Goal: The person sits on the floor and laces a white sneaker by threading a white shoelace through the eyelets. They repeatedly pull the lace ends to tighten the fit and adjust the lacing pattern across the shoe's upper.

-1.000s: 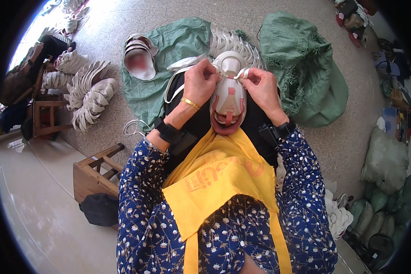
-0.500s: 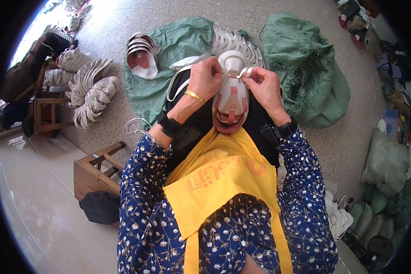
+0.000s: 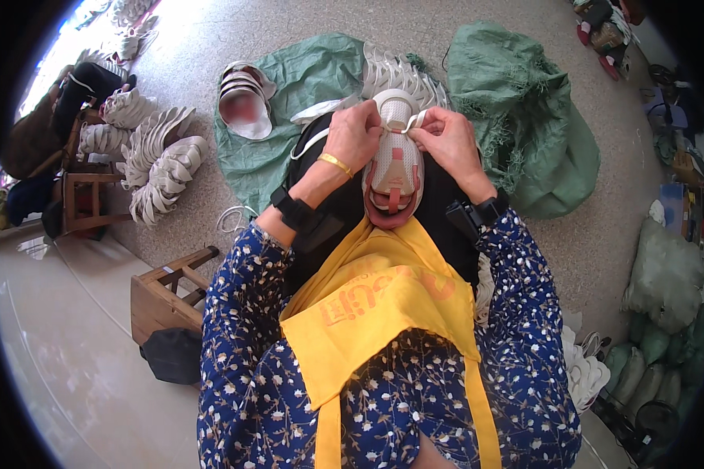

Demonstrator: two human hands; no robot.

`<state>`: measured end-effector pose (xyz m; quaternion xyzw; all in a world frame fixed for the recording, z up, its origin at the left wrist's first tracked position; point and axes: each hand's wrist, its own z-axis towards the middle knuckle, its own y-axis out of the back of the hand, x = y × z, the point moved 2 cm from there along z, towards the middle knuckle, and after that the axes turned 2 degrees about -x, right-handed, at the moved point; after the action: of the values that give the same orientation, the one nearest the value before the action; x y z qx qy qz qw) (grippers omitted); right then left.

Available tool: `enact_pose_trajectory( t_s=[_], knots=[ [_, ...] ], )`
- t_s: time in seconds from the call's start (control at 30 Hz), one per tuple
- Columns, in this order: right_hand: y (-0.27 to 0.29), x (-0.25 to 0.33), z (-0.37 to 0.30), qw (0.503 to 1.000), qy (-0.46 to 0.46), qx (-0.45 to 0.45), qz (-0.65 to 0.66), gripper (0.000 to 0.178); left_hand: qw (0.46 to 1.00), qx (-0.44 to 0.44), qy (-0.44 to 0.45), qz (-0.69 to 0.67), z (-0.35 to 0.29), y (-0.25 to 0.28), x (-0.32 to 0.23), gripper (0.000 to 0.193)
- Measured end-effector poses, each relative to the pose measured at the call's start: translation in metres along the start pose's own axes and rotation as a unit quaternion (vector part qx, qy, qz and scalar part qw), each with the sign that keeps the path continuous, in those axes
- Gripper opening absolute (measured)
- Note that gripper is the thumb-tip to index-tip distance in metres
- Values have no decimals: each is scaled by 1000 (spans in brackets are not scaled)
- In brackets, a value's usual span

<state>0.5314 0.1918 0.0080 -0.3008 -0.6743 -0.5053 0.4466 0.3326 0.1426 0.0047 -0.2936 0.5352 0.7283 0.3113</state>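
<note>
Just past the yellow apron (image 3: 383, 313), the shoe (image 3: 393, 168) lies over the lap, red end nearest the body, long axis running straight away. The left hand (image 3: 353, 134) and right hand (image 3: 447, 141) flank its far half, about equally near, fingertips pinched on the white lace (image 3: 418, 120) that crosses it. Beyond are white shoe parts (image 3: 403, 72) beside a green sheet (image 3: 301, 70).

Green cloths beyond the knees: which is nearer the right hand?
The bulky, frayed cloth on the right, beside the right hand. The flatter cloth lies left, with a stack of shoe pieces on it.
</note>
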Motion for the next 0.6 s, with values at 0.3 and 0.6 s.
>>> enact_pose_trajectory(
  t_s=[0.3,0.6],
  knots=[
    [5,16,-28,984,151,-76,-48,25,998,-53,-35,28,-14,-2,-13,20],
    [3,23,-30,973,172,4,-153,24,996,-66,-29,50,-26,-13,-15,25]
  ],
)
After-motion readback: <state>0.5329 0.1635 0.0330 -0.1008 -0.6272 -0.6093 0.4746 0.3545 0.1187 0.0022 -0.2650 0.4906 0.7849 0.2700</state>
